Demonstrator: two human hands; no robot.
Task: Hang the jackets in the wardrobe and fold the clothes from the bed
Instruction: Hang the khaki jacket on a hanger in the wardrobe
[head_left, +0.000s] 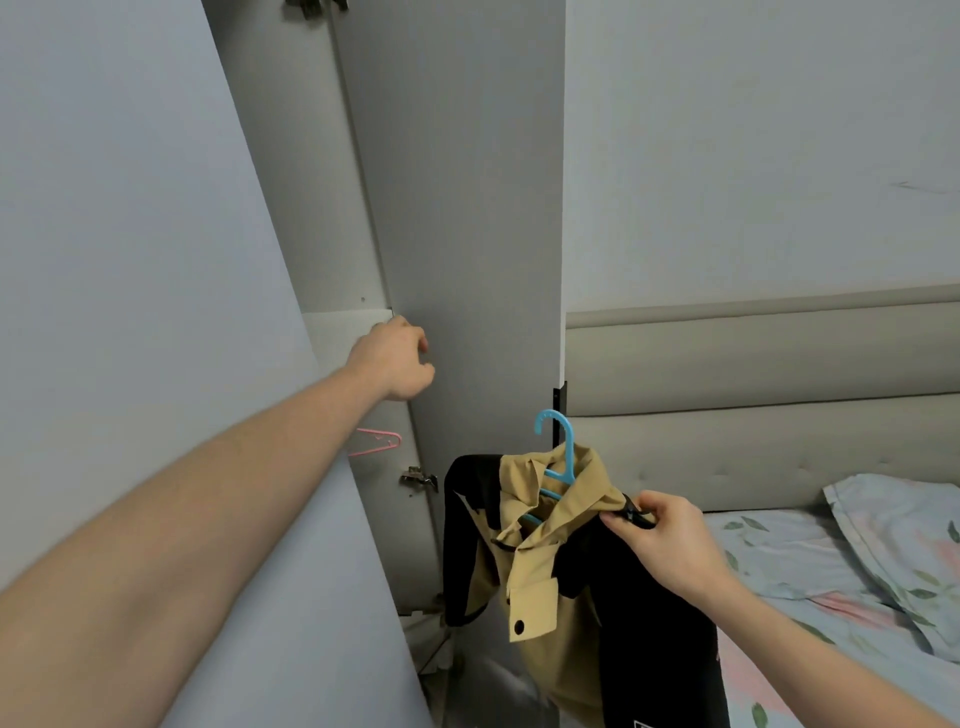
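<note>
- A bedroom: pale wall, a padded headboard and a bed with floral sheets and a pillow at the right.
- The wardrobe stands at the left with its door swung open.
- The left hand reaches to the door's edge, fingers curled; whether it grips the edge I cannot tell.
- The right hand pinches the shoulder of a tan-and-black jacket, which hangs on a blue hanger between wardrobe and bed.
- A pink hanger shows inside the wardrobe, beside a hinge.
</note>
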